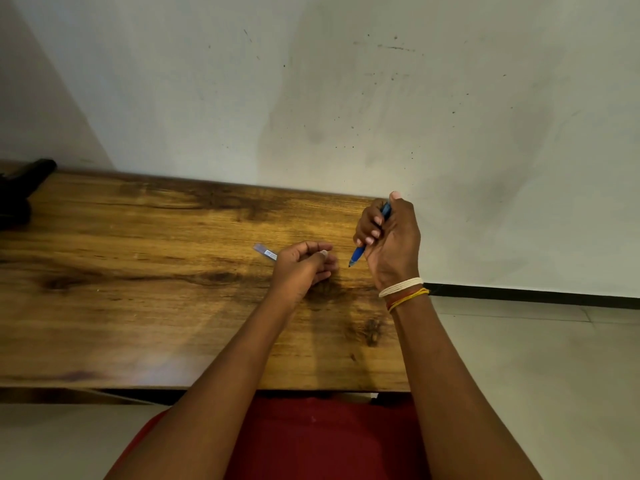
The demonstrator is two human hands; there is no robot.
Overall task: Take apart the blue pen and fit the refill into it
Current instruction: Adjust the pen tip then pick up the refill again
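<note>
My right hand (pixel 389 237) is wrapped around the blue pen (pixel 358 253), held upright over the right part of the wooden table (pixel 156 271). The pen's tip points down and to the left, just above the tabletop, and its top end shows by my thumb. My left hand (pixel 303 266) is beside it to the left, fingers curled. A thin pale-blue piece with a small label (pixel 265 252), which may be the refill, sticks out to the left from behind that hand. Whether the left hand grips it cannot be told.
A black object (pixel 20 188) sits at the table's far left corner. A white wall rises right behind the table. The table's right edge is under my right wrist, with pale tiled floor (pixel 536 358) beyond it.
</note>
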